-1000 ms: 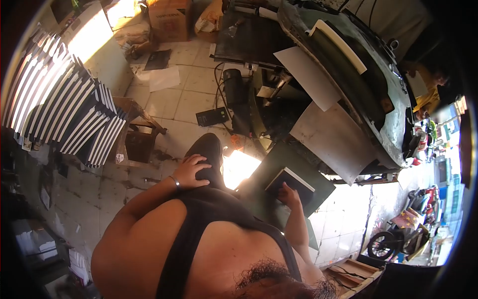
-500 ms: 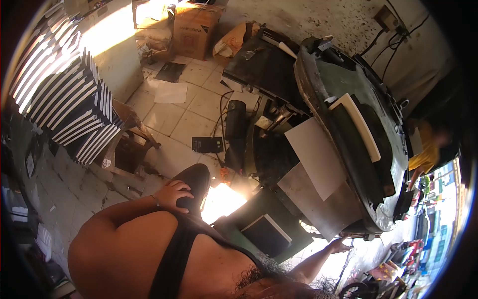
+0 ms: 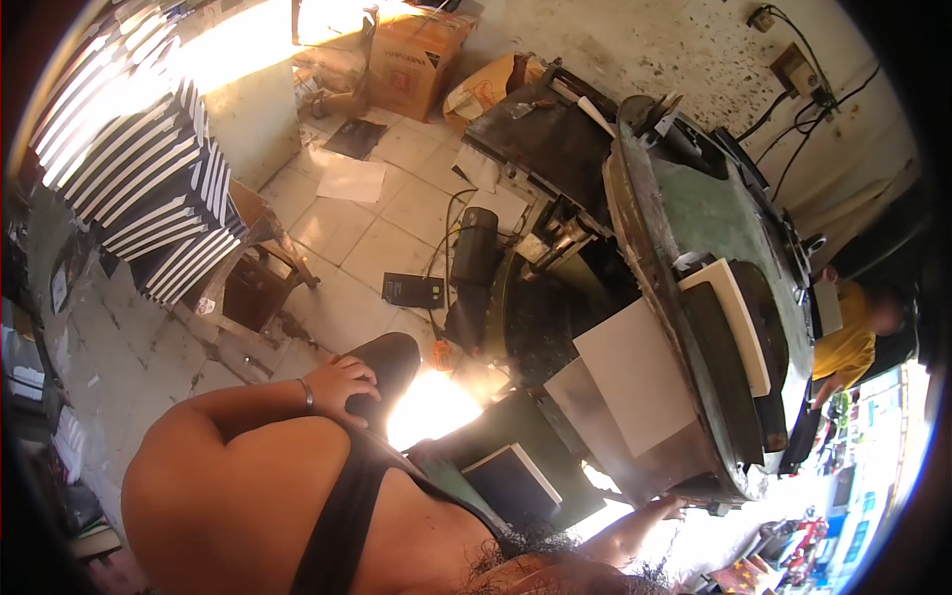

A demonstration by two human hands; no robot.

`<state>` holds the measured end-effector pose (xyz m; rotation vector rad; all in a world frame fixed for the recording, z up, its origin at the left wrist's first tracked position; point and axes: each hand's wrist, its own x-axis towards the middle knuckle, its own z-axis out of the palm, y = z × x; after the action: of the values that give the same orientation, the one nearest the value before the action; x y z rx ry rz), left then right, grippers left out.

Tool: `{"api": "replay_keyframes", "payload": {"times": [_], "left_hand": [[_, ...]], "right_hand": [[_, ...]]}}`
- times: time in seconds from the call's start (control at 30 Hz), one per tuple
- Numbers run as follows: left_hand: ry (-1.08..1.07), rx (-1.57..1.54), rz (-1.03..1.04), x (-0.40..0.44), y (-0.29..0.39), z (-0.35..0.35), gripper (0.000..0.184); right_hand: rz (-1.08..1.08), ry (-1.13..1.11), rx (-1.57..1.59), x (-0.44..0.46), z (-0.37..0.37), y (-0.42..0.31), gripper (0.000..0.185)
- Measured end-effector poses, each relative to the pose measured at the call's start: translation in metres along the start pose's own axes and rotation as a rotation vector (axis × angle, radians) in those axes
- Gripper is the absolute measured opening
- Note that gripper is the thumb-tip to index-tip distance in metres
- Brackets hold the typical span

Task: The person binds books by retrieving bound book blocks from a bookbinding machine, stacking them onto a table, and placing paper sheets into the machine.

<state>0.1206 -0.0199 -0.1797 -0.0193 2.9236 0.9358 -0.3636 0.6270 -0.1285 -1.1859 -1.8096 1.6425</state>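
Dark, flat, pale-edged book (image 3: 508,485) sits near centre on a green board (image 3: 540,421), untouched, so probably between steps; lifting it would need a free hand. Left hand (image 3: 342,388) rests loosely on the dark-clothed knee (image 3: 395,355); right hand's (image 3: 672,505) off to the right, can't tell its grip.

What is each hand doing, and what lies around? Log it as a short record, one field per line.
left hand: resting on the dark-clad knee
right hand: near the lower edge of the machine; grip unclear
dark book: lying on a green board
pale sheet: beside the machine's rim
book stack: dark covers, pale page edges
other person: yellow top, beyond the machine
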Motion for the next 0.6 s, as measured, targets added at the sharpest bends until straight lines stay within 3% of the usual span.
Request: {"api": "replay_keyframes", "payload": {"times": [0.1,0.17,0.23,0.3,0.33,0.4,0.43,0.47,0.5,0.57,0.6], "left_hand": [[0.015,-0.073,-0.007,0.007,-0.002,-0.003,0.050],[0.044,-0.170,-0.048,0.022,-0.007,-0.016,0.048],[0.160,-0.128,0.081,0.051,-0.024,-0.042,0.045],[0.277,-0.053,0.149,0.094,-0.036,-0.084,0.042],[0.380,-0.002,0.194,0.122,-0.046,-0.105,0.041],[0.366,-0.071,0.194,0.181,-0.047,-0.175,0.036],[0.527,-0.013,0.309,0.214,-0.050,-0.199,0.035],[0.688,0.038,0.422,0.247,-0.055,-0.219,0.034],[0.714,0.016,0.465,0.284,-0.062,-0.240,0.033],[0.729,-0.010,0.471,0.344,-0.060,-0.281,0.034],[0.719,0.002,0.439,0.369,-0.058,-0.302,0.035]], "right_hand": [[-0.276,0.210,0.110,-0.050,-0.014,-0.016,0.101],[-0.719,0.403,0.214,-0.058,-0.021,-0.038,0.094],[-1.146,0.416,0.262,-0.140,-0.020,-0.098,0.078],[-1.498,0.323,0.034,-0.173,-0.026,-0.164,0.056],[-1.543,0.150,0.068,-0.230,-0.018,-0.191,0.051],[-1.596,-0.277,0.125,-0.325,0.016,-0.231,0.045],[-1.598,-0.530,0.145,-0.354,0.036,-0.244,0.044],[-1.743,-0.572,-0.045,-0.382,0.059,-0.259,0.044],[-1.876,-0.617,-0.253,-0.407,0.084,-0.272,0.046],[-1.960,-0.626,-0.710,-0.467,0.142,-0.289,0.051],[-1.950,-0.729,-0.747,-0.484,0.180,-0.292,0.058]]}}
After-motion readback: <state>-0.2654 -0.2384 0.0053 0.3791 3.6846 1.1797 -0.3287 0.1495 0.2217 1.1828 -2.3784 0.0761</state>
